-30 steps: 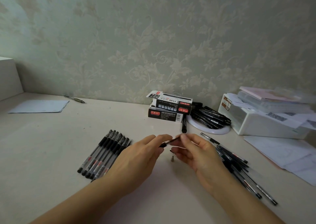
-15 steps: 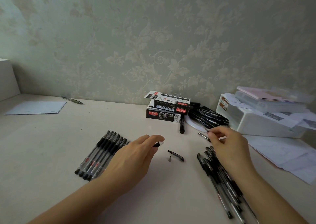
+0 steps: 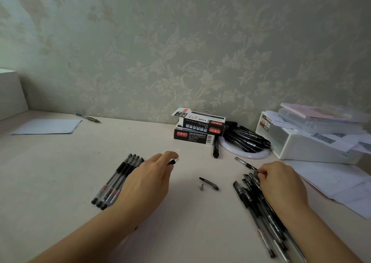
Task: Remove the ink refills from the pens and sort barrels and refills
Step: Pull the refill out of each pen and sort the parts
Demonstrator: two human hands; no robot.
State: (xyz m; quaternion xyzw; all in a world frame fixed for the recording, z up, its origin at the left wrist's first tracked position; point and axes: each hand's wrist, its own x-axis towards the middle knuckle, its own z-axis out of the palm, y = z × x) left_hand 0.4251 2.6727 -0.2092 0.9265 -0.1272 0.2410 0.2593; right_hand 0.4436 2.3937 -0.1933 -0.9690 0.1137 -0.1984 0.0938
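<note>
Left hand (image 3: 149, 179) sits in the centre-left of the frame, fingers curled, pinching a pen barrel (image 3: 173, 161) whose dark end pokes out past the fingertips, just as it did half a second ago. It has barely shifted. Beneath and to the left of it lies the neat row of pens (image 3: 118, 179) on the counter (image 3: 60, 172), side by side, partly covered by the hand.

Over on the right, the right hand (image 3: 281, 182) has dropped lower and closer to the loose pile of pens (image 3: 259, 206) at lower right; its fingers are bent and pinching at the top of that pile, though which piece they hold I cannot tell. A second ago both hands met in the middle over one pen; now they are well apart.

Between them, in the centre of the frame, a black pen cap (image 3: 209, 184) lies on the counter with the small metal tip cone (image 3: 202, 187) just beside it, both where they lay half a second back.

Further up, the stacked pen boxes (image 3: 198, 129) stand against the wall, with a heap of black markers (image 3: 246, 139) on a white ring to their right and a white storage box (image 3: 297, 146) at the right edge.
</note>
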